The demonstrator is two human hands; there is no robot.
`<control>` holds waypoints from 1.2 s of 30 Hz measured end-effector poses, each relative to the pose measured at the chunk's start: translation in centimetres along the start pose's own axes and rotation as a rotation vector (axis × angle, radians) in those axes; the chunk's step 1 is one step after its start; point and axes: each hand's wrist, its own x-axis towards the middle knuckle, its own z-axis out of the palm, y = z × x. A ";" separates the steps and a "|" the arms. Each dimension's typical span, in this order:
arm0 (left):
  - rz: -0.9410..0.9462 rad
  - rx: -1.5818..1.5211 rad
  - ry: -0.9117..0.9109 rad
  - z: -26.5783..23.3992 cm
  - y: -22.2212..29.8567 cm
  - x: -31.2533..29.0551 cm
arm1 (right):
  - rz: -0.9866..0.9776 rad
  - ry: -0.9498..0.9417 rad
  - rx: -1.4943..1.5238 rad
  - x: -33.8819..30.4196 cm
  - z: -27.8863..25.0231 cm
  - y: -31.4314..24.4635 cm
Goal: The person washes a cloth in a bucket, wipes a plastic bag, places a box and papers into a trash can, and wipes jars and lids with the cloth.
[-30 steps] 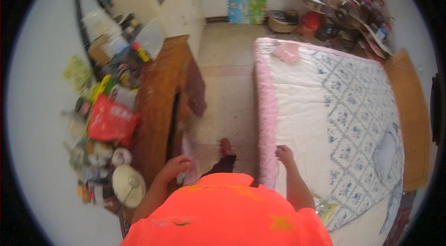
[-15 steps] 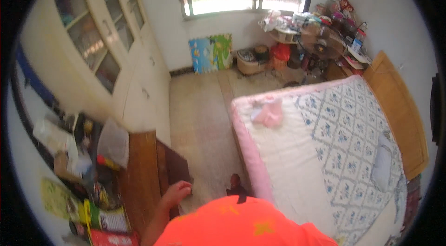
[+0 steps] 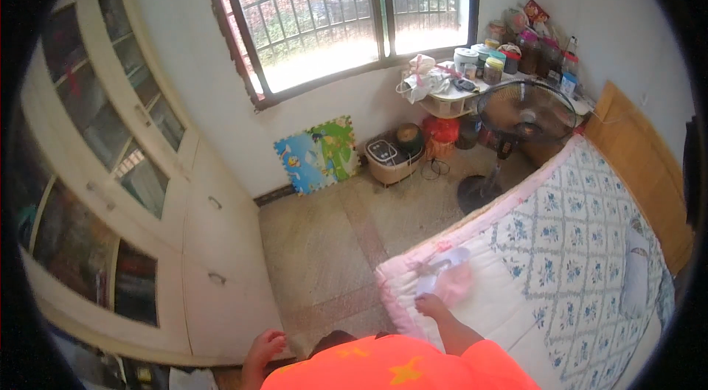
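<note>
Head view is showing me looking down over my orange shirt (image 3: 391,368) at a bedroom floor and a bed (image 3: 560,272). My right hand (image 3: 430,306) is reaching out to the near corner of the bed, fingers bent and touching the edge of a small pink cloth (image 3: 451,283) that is lying on the quilt beside a pale blue piece; I cannot tell whether the fingers are actually gripping it. My left hand (image 3: 264,349) is hanging low at my side near the foot of the white cabinet (image 3: 214,257), fingers loosely curled and holding nothing that I can see. Beyond the bed a standing fan (image 3: 525,113) is facing the room, and a colourful foam mat (image 3: 318,154) is leaning against the wall under the barred window (image 3: 346,7). A cluttered small desk (image 3: 472,91) with jars is sitting in the far corner.
</note>
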 end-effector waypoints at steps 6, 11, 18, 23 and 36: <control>-0.090 -0.103 0.043 -4.7 4.7 9.3 | -0.146 0.033 -0.221 10.6 -0.3 -8.8; -0.003 0.041 -0.035 -8.7 13.3 22.6 | -0.087 0.138 -0.647 17.4 0.3 4.5; 0.300 0.231 -0.247 -7.0 26.8 37.6 | 0.319 0.206 0.022 9.7 4.3 -6.9; 0.550 0.428 -0.344 2.2 38.2 44.2 | 0.281 0.216 0.175 12.6 2.9 -9.6; 1.342 0.581 -0.305 20.3 64.5 56.2 | 0.071 0.439 0.453 37.7 -19.8 -26.3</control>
